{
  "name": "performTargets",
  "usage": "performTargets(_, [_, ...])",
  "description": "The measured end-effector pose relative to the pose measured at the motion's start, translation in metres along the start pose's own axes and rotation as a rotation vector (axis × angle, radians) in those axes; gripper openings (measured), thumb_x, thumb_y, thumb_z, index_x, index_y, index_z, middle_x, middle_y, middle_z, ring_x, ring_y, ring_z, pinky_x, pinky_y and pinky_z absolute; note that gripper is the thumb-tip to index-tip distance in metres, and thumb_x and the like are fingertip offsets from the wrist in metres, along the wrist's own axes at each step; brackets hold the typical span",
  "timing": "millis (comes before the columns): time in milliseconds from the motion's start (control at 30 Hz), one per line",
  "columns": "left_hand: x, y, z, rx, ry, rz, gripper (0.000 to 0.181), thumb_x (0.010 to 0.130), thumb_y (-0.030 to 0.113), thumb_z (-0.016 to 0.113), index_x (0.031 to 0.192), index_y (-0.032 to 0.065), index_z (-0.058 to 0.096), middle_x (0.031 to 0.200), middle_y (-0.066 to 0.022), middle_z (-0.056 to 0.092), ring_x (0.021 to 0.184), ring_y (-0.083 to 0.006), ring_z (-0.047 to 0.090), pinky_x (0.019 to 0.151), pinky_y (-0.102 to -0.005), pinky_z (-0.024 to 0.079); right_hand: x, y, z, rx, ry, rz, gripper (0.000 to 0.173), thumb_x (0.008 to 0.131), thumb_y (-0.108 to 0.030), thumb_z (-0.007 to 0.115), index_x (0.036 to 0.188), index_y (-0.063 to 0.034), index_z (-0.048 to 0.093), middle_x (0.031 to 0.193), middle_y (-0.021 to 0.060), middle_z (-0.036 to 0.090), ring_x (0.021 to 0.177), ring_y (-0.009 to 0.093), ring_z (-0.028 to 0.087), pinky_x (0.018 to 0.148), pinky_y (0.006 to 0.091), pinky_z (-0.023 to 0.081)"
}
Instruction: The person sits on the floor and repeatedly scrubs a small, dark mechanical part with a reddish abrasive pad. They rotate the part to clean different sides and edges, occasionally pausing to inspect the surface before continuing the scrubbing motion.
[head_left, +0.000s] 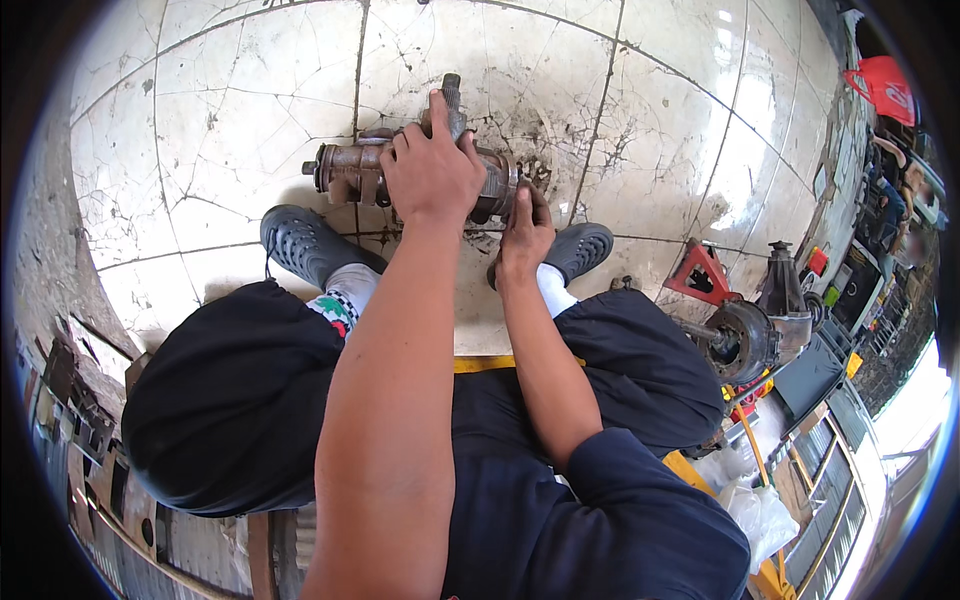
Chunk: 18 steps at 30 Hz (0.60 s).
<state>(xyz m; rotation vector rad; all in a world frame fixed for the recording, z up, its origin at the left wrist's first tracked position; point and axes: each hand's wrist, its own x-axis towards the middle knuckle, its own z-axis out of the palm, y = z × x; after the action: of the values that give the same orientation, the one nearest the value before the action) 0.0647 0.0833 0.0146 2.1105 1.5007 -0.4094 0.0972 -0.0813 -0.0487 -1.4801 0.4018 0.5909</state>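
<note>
A worn metal steering gearbox (352, 169) lies on its side on the tiled floor between my feet. Its splined output shaft (451, 90) points away from me, and a short input shaft (309, 168) sticks out at the left end. My left hand (436, 176) grips the middle of the housing from above, its index finger stretched along the splined shaft. At the right end, my right hand (526, 232) has curled fingers against the round end cover (513, 180). Whatever lies under its fingertips is hidden.
Grey clogs (311, 244) flank the gearbox on cracked, stained tiles (247, 142). To the right stand a red jack stand (701, 271) and a greasy differential carrier (742, 341). A red bag (885, 90) and blurred people (900, 199) appear at the far right.
</note>
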Motion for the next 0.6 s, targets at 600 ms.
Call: performTargets(600, [0.000, 0.001, 0.002, 0.011, 0.044, 0.013, 0.068, 0.100, 0.044, 0.056, 0.160, 0.0184, 0.037, 0.119, -0.0203, 0.065, 0.115, -0.0362, 0.063, 0.106, -0.0510, 0.042, 0.084, -0.015, 0.045, -0.810, -0.005, 0.129, 0.033, 0.081, -0.028, 0.084, 0.096, 0.0014, 0.080, 0.095, 0.0155, 0.078, 0.086, 0.023, 0.072, 0.081, 0.0356, 0.055])
